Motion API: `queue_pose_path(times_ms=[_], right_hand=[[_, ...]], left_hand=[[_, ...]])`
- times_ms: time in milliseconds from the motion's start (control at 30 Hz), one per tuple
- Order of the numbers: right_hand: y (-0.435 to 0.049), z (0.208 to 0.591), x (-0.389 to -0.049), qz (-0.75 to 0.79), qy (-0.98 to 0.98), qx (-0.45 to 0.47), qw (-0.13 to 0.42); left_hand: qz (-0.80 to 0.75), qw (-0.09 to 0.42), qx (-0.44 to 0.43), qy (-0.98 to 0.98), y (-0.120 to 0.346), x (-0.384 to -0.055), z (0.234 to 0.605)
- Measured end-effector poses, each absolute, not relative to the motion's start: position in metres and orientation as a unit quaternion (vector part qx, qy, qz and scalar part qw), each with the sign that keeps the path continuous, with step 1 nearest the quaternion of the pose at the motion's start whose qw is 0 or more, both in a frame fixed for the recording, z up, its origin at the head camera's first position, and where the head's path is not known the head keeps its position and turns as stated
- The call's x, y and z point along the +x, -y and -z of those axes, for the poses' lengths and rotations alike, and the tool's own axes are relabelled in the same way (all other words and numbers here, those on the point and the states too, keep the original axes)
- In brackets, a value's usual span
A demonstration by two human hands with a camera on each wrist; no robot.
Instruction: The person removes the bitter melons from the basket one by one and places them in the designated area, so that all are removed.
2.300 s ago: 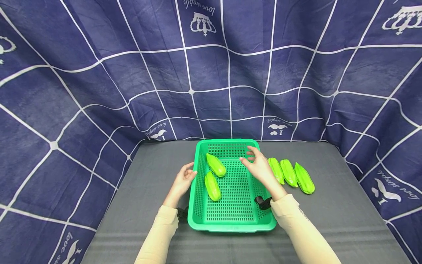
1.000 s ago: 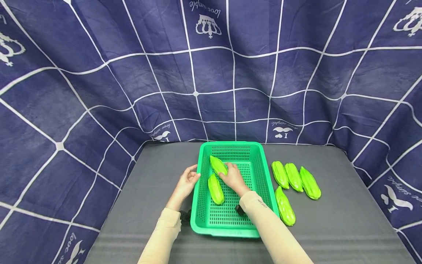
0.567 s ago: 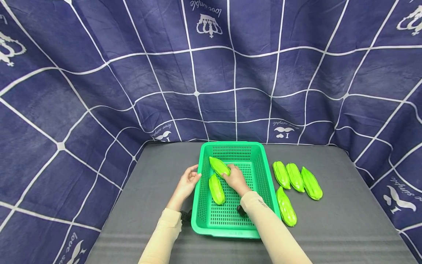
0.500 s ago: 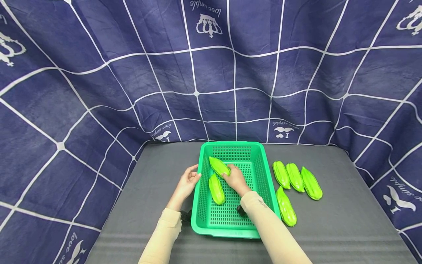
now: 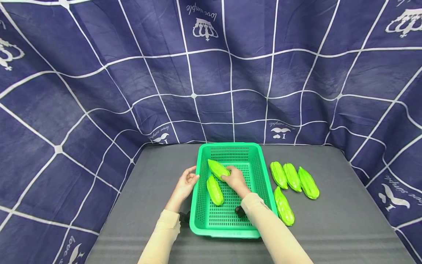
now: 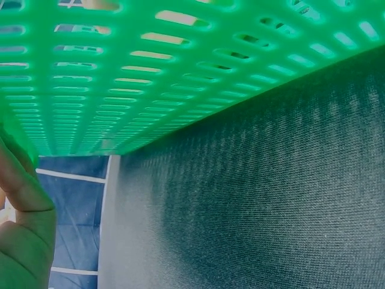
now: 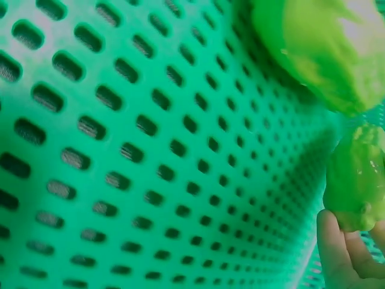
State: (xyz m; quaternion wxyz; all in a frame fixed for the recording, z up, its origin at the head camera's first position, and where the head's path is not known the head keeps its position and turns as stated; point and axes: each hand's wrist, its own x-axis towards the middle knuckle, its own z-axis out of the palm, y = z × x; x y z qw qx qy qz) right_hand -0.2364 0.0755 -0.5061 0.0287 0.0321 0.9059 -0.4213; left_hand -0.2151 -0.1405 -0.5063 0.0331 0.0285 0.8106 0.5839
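A green perforated plastic basket [image 5: 230, 233] stands on the dark table. Inside it, toward the left, lie two light-green bitter melons with ridged skin. My right hand [image 5: 235, 180] reaches into the basket and grips the near end of the farther bitter melon [image 5: 217, 168]; in the right wrist view its fingers [image 7: 334, 247] are at the end of this melon. The nearer bitter melon [image 5: 215, 190] lies just in front of it on the basket floor. My left hand [image 5: 184, 185] is outside the left wall, relaxed, fingertips right at the rim.
Right of the basket, three bitter melons [image 5: 292, 177] lie side by side on the table. One more bitter melon [image 5: 284, 207] lies nearer, close along the basket's right wall. A blue curtain [image 5: 250, 73] with white lines hangs behind the table [image 5: 158, 161].
My right hand has moved left and down from over the right rim into the basket and taken hold of the farther bitter melon's end. The left hand stays at the left rim.
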Motion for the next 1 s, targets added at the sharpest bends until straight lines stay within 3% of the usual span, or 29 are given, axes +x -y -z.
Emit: queue_pose_path(times_ms=[767, 1000], right_hand=[[-0.142, 0.43, -0.212, 0.509, -0.857, 0.067, -0.029], [-0.172, 0.422, -0.198, 0.523, -0.846, 0.089, -0.046]], left_hand=[[-0.586, 0.033, 0.028, -0.809, 0.142, -0.216, 0.508], [-0.593, 0.043, 0.034, -0.803, 0.14, -0.212, 0.493]])
